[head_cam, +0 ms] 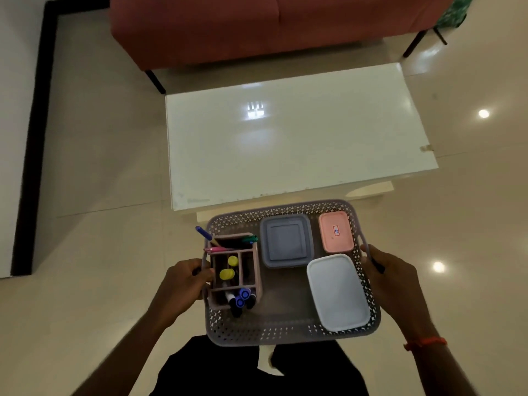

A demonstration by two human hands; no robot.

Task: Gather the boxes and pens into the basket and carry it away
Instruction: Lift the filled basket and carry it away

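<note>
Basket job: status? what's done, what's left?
Done: the grey box, pink box, white box and the pen holder full of pens sit inside the basket; nothing is left on the table. In hand: left hand and right hand each have a grip on a side handle, basket held off the table. Left: carry it away.

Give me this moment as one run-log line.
phase: carry | left hand: gripping basket handle | right hand: gripping opposite handle | inside: pen organizer, three lidded boxes | table: bare
</note>
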